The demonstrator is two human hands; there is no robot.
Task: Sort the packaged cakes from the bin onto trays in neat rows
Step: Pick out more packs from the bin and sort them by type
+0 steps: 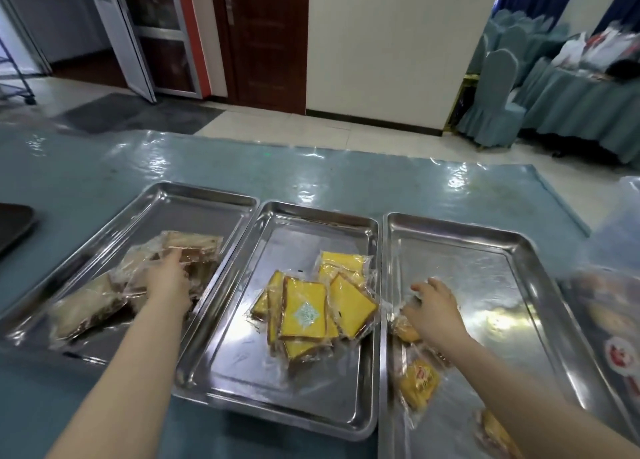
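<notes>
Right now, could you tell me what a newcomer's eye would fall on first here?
Three steel trays sit side by side on the blue table. The bright yellow packaged cakes, heaped untidily in the middle tray, stand out most. The left hand rests on brown cakes in the left tray; the right hand reaches onto packets at the right tray's near-left side.

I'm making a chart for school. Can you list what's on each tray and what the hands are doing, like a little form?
left tray: brown cakes in wrappers, loosely piled
middle tray: yellow cakes, overlapping, not in rows
right tray: a few orange cakes near its left edge
left hand: on the brown cakes
right hand: on an orange cake
bin: far right, blurred
table: blue, shiny cover
</notes>
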